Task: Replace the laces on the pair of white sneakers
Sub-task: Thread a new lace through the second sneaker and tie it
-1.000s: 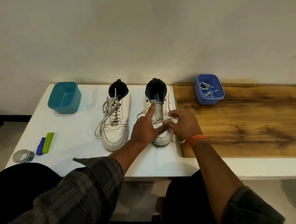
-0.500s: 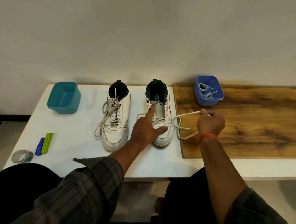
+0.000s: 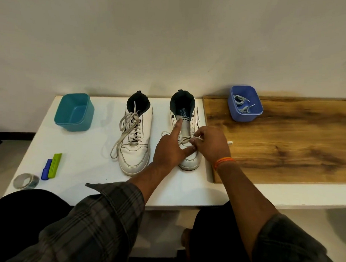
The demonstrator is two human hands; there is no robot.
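Note:
Two white sneakers stand side by side on the white table (image 3: 87, 173), toes toward me. The left sneaker (image 3: 135, 136) is fully laced, its lace ends hanging loose. The right sneaker (image 3: 185, 118) has its upper eyelets empty. My left hand (image 3: 171, 148) rests on the right sneaker, index finger straight on the tongue, thumb across the toe. My right hand (image 3: 212, 145) pinches the old lace (image 3: 185, 139) at the lower eyelets; a lace tip (image 3: 229, 142) pokes out on the wooden board. Grey laces (image 3: 242, 105) lie in the blue tub (image 3: 245, 116).
An empty teal tub (image 3: 74, 112) stands at the back left of the table. A blue and green tool (image 3: 51, 166) and a tape roll (image 3: 25, 181) lie near the front left edge. The wooden board (image 3: 286, 138) covers the right side. A wall rises behind.
My right hand, which had pulled the lace out to the right over the board, has come back to the right sneaker's eyelets. My left hand stays on the shoe.

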